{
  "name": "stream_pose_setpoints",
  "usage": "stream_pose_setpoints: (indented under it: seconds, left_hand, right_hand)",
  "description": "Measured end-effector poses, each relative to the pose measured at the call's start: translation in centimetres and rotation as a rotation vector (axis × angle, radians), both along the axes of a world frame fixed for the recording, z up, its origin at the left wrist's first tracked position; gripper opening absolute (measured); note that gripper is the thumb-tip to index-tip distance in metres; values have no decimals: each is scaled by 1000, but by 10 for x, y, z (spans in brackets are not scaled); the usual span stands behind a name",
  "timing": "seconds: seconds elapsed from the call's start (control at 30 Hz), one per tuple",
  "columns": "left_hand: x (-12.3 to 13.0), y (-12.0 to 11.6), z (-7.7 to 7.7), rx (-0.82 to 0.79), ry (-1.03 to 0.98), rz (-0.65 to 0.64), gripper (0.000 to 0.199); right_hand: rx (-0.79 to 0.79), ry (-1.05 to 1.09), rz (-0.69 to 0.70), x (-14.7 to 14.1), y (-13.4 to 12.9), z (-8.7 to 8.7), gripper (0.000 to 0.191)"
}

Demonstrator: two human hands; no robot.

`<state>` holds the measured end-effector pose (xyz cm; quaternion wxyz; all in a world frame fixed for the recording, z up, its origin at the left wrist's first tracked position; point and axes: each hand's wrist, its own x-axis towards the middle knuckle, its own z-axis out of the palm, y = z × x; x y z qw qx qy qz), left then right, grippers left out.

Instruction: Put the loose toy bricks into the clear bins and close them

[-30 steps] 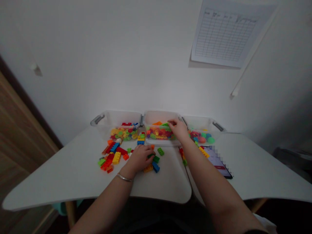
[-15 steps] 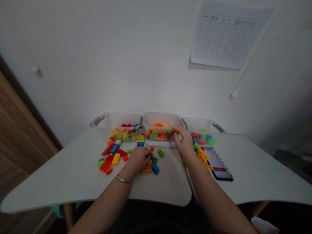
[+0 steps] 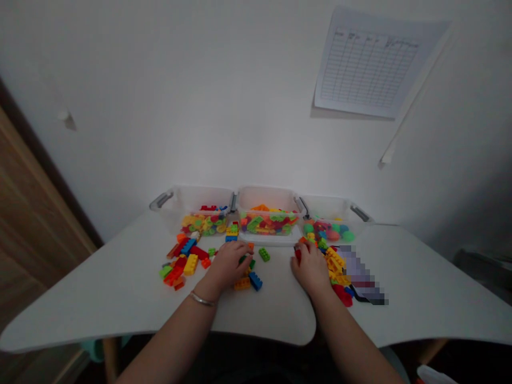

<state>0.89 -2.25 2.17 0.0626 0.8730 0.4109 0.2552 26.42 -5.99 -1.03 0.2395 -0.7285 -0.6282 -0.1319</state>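
Observation:
My left hand (image 3: 228, 264) rests low over the loose bricks at the middle of the table, its fingers curled around something I cannot make out. A dark green brick shows at its fingertips, with an orange brick (image 3: 242, 284) and a blue brick (image 3: 256, 281) just in front. Curled over the left side of the right-hand brick pile is my right hand (image 3: 312, 266), with a red brick (image 3: 298, 253) at its fingers. Between the hands lies a light green brick (image 3: 264, 254). Yellow bricks (image 3: 335, 260) lie to the right of my right hand.
Three clear bins, left (image 3: 200, 197), middle (image 3: 269, 197) and right (image 3: 330, 208), hold colourful pieces along the wall. A pile with a yellow brick (image 3: 191, 264) lies at left on the white table (image 3: 120, 288). A phone (image 3: 362, 280) lies at right; a paper sheet (image 3: 364, 64) hangs above.
My right hand has come down from the front of the middle bin to the bricks on the table. My left hand has hardly moved.

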Motion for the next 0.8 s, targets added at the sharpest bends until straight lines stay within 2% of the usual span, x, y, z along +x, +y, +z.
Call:
stream_pose_setpoints:
  seconds: [0.1,0.17,0.47,0.63,0.8]
  left_hand:
    - [1,-3,1,45,45,-129,21]
    - [2,-5,1,66,78,-147,23]
    - [2,2,-6,65,107,1,18]
    - [1,3,-8,59,76,-6,18]
    - [1,5,-8,46,61,-24,19]
  right_hand:
    - [-53,-15,-49,-5,1,3,31]
    - [-94,-42,-75,-6,1,5,31]
    - [-157,-130,-38,-4,3,9,29]
    - [-184,-122,-38,-1,8,8,27]
    - [-108,-45,40,6,11,5,23]
